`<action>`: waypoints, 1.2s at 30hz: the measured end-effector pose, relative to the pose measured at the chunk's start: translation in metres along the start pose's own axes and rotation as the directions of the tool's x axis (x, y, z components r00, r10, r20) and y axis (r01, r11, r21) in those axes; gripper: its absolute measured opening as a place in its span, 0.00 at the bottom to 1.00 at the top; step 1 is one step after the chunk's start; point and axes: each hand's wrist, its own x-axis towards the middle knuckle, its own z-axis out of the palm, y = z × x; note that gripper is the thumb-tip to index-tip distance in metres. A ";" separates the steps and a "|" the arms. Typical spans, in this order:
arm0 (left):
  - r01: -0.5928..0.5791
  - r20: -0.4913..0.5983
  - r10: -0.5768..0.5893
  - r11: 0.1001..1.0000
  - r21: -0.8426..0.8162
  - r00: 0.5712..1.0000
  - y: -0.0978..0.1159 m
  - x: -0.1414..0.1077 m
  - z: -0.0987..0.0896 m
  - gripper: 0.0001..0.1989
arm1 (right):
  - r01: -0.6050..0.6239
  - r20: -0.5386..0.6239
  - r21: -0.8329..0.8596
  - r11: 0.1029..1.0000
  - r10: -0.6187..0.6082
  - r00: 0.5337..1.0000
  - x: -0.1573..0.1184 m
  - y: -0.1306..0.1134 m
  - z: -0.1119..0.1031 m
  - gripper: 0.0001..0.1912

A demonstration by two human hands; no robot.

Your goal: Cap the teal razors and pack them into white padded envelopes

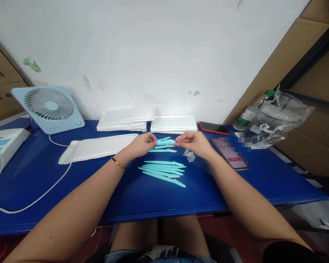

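Between my two hands is a slim teal eyebrow razor (pixel 166 143). My left hand (pixel 142 144) pinches its left end, fingers closed. At the right end, the fingertips of my right hand (pixel 194 141) are pinched together on the razor's tip; whether they also hold a small cap I cannot make out. More teal razors lie just behind and below the held one, partly hidden by my fingers. Nearer to me, several eyebrow razors (pixel 161 168) are fanned out on the blue table (pixel 164 201). Small clear plastic caps (pixel 189 155) lie in a little heap beside my right wrist.
White padded mailers (pixel 123 118) and a stack of white packets (pixel 174 124) lie against the wall. A light-blue fan (pixel 51 106) with a white cable stands left. To the right are two phones (pixel 214 128), a bottle (pixel 249 114) and a bagged cup (pixel 275 118).
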 end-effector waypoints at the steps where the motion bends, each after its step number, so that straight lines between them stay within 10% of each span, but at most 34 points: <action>1: -0.006 0.006 0.006 1.000 0.001 1.000 -0.001 0.000 0.001 0.09 | 0.002 0.004 -0.009 1.000 -0.002 1.000 0.001 0.001 0.003 0.15; 8: -0.032 -0.165 0.097 0.933 0.359 0.982 0.003 -0.003 0.006 0.12 | 0.096 -0.099 -0.454 0.886 -0.157 0.983 0.007 0.006 -0.019 0.08; 14: -0.283 0.225 0.208 0.879 0.383 0.952 0.015 -0.012 0.012 0.12 | -0.077 -0.111 -0.767 0.637 -0.014 0.994 0.005 0.009 -0.044 0.08; 22: -0.238 0.227 0.145 0.856 0.460 0.963 0.013 -0.012 0.022 0.07 | -0.100 -0.099 -0.923 0.371 0.023 0.995 0.018 0.026 -0.022 0.05; 29: -0.117 -0.003 0.131 0.895 0.431 0.991 0.012 -0.009 0.008 0.09 | 0.029 0.025 -0.368 0.929 -0.022 0.999 0.006 0.012 -0.028 0.12; 36: -0.069 -0.077 0.104 0.928 0.366 0.992 0.006 -0.007 0.003 0.09 | 0.022 0.107 -0.127 0.992 -0.008 0.994 0.002 0.008 -0.017 0.14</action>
